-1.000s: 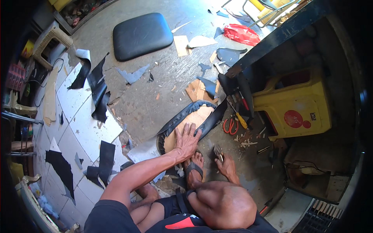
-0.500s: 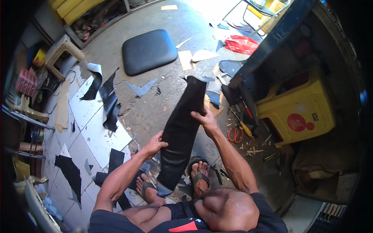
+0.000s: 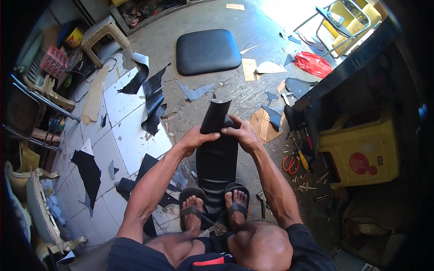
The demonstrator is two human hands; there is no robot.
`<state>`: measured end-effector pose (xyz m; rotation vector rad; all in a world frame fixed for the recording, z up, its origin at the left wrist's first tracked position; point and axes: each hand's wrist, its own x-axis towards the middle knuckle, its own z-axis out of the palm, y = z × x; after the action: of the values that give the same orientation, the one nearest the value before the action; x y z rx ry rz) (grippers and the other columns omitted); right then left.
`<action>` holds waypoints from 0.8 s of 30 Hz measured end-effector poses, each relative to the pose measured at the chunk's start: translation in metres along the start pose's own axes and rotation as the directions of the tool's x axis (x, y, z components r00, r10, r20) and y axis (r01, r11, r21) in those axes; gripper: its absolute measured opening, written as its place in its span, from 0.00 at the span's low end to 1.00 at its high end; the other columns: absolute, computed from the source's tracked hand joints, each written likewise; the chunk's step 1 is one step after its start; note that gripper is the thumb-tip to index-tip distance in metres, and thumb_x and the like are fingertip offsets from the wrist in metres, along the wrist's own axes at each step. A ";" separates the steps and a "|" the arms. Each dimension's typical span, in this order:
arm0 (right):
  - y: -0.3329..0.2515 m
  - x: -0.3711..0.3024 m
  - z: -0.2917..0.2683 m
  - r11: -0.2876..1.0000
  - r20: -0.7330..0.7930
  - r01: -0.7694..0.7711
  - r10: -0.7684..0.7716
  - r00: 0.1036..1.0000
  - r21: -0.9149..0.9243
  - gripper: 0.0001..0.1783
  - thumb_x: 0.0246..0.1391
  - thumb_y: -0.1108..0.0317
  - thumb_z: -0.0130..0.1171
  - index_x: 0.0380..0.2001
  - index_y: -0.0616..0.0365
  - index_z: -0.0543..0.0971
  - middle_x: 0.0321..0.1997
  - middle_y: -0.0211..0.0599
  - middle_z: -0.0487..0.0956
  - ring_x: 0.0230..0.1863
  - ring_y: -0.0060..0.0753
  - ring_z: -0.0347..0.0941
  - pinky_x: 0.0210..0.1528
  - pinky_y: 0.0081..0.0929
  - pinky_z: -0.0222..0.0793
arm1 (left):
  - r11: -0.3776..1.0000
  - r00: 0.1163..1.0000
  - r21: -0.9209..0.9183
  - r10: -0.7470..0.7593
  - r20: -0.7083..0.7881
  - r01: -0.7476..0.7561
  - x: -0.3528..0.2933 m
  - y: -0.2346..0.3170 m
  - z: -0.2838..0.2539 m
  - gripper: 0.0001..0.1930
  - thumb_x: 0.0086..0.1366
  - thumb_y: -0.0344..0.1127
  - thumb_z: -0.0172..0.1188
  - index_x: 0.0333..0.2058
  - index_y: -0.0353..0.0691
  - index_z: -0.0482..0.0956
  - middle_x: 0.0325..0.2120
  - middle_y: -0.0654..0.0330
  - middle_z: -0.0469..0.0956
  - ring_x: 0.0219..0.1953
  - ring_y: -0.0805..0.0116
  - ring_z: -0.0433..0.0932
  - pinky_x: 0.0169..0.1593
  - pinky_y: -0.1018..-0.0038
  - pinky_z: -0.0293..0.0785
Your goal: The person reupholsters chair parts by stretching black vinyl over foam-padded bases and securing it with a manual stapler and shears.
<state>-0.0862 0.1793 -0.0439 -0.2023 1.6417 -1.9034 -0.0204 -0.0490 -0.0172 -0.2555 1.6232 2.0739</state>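
Observation:
A long strip of black upholstery vinyl (image 3: pixel 216 165) hangs between my knees, its lower end down by my sandalled feet. My left hand (image 3: pixel 197 139) grips its left edge near the upper end, thumb pressed across the front. From the other side my right hand (image 3: pixel 243 134) holds the right edge, its thumb almost meeting the left one. Above the thumbs the upper end of the strip curls up and over. Most of my fingers are hidden behind the material.
A black padded seat cushion (image 3: pixel 208 52) lies on the floor ahead. Vinyl scraps (image 3: pixel 88 174) litter the tiles at left. Orange-handled scissors (image 3: pixel 290 165) and a yellow-handled screwdriver (image 3: pixel 302 159) lie at right, beside a yellow plastic stool (image 3: pixel 361 153). A wooden-framed chair (image 3: pixel 43 212) stands at lower left.
The vinyl strip has swung from a slant to nearly straight in front of me. Both hands have come closer together near its upper end, which now curls. My view has shifted left.

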 end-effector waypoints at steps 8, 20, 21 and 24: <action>0.014 0.022 0.019 0.785 -0.046 0.351 -0.432 0.901 -0.510 0.10 0.54 0.74 0.69 0.35 0.56 0.77 0.34 0.35 0.81 0.37 0.28 0.77 0.43 0.28 0.73 | 0.981 0.982 0.043 0.191 -0.013 -0.190 0.031 0.001 -0.057 0.34 0.56 0.20 0.69 0.63 0.34 0.74 0.53 0.59 0.83 0.53 0.65 0.83 0.63 0.68 0.73; 0.027 0.037 0.031 0.733 -0.142 0.300 -0.474 0.869 -0.610 0.14 0.52 0.73 0.70 0.37 0.55 0.74 0.27 0.54 0.82 0.39 0.60 0.85 0.33 0.43 0.77 | 0.694 0.710 0.691 0.590 -0.385 -0.202 0.037 -0.011 -0.040 0.11 0.68 0.34 0.63 0.46 0.41 0.88 0.32 0.52 0.89 0.35 0.66 0.89 0.39 0.68 0.80; 0.028 0.042 0.031 0.750 -0.150 0.282 -0.450 0.880 -0.598 0.13 0.53 0.74 0.69 0.36 0.56 0.73 0.27 0.53 0.82 0.38 0.55 0.86 0.34 0.41 0.77 | 0.733 0.703 0.654 0.566 -0.431 -0.189 0.040 -0.012 -0.039 0.11 0.68 0.35 0.64 0.47 0.42 0.88 0.33 0.52 0.89 0.36 0.68 0.89 0.39 0.68 0.80; 0.030 0.060 0.023 0.789 -0.179 0.161 -0.325 0.929 -0.594 0.08 0.56 0.71 0.68 0.37 0.59 0.80 0.32 0.48 0.84 0.38 0.35 0.87 0.39 0.38 0.77 | 0.852 0.715 0.515 0.420 -0.559 -0.098 0.055 -0.011 -0.045 0.13 0.68 0.42 0.69 0.40 0.38 0.90 0.26 0.58 0.88 0.31 0.76 0.84 0.36 0.69 0.77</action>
<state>-0.1128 0.1270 -0.0828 -0.4308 2.4651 -1.6044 -0.0687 -0.0757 -0.0632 -0.6812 2.6677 1.8054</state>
